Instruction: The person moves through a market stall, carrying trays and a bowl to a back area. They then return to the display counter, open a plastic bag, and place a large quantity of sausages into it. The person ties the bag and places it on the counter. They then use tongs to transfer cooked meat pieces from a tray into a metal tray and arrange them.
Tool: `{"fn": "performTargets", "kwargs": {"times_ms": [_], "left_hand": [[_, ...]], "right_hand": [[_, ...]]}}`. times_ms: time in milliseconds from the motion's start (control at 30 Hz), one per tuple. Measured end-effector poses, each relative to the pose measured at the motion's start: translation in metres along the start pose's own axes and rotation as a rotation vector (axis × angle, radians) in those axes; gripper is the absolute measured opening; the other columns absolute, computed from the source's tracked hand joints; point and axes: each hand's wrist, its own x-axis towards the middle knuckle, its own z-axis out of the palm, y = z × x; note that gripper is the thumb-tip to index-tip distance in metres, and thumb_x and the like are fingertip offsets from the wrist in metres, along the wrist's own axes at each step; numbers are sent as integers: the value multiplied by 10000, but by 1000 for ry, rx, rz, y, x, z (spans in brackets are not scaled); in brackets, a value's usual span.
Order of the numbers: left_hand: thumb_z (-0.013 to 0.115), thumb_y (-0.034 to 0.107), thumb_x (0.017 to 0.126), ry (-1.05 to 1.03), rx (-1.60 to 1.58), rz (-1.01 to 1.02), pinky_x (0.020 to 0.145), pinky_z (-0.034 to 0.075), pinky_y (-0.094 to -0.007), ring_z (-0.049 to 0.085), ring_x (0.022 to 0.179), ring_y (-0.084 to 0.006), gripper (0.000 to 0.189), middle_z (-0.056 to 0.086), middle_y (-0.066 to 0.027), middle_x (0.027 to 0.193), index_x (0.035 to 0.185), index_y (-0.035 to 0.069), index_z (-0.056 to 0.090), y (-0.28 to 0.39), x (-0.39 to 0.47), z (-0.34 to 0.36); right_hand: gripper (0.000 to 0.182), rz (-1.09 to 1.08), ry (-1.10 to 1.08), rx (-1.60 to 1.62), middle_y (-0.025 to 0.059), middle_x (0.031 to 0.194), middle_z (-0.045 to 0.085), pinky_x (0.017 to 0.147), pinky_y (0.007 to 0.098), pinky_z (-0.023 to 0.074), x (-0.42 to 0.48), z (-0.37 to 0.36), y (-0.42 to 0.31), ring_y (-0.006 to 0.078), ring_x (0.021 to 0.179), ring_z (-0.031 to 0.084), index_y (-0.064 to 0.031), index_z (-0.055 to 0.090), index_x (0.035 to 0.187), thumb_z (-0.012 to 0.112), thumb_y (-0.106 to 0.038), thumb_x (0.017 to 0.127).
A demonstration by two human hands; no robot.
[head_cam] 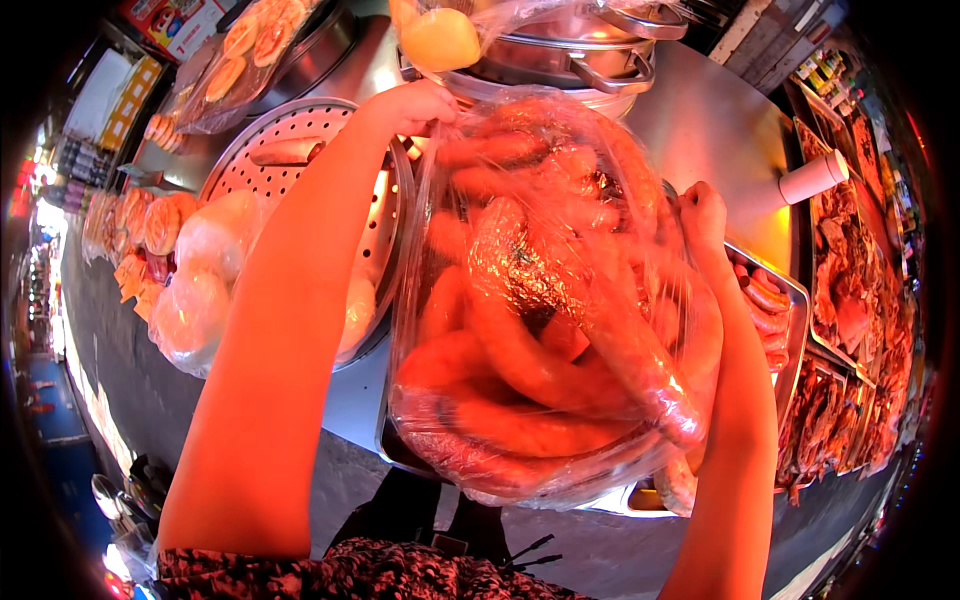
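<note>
A tray piled with thick sausages (517, 360) lies in front of me under clear plastic film (645, 315), which is crumpled and shiny over the middle. My left hand (424, 109) pinches the film at the pile's far left corner, its fingers closed. On the right side of the pile, my right hand (703, 210) is closed in a fist at the film's edge; the film between its fingers is hard to make out. Most of the tray's rim is hidden by the sausages and film.
Left of the pile are a perforated metal tray (259, 120) with a knife (285, 152) on it, and plastic bags of round food (199, 300). A steel steamer pot (570, 56) stands at the back. To the right are a white cylinder (814, 177), a tray of small sausages (766, 300) and meat trays (840, 285).
</note>
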Motion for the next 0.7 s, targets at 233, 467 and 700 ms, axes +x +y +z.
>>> {"fn": "performTargets", "kwargs": {"times_ms": [233,467,700], "left_hand": [[599,7,840,-60,-86,73,681,511,-310,627,760,-202,85,636,-118,828,882,-62,622,-1,-7,-3],[624,-30,804,202,11,29,539,499,-322,617,687,-205,96,629,-106,785,899,-46,624,9,-6,30],[619,-5,793,620,395,-41,544,525,-359,641,715,-222,215,642,-120,909,1006,24,619,-65,68,-4]], "right_hand": [[99,34,9,-20,198,705,600,651,437,473,7,4,1,380,707,598,-2,562,703,617,-83,715],[63,88,-27,-1,210,686,608,638,433,481,11,0,7,379,682,606,-2,584,682,582,-62,702],[54,76,-104,24,220,673,606,624,416,487,22,9,-1,373,656,608,-2,605,671,576,-47,677]]}}
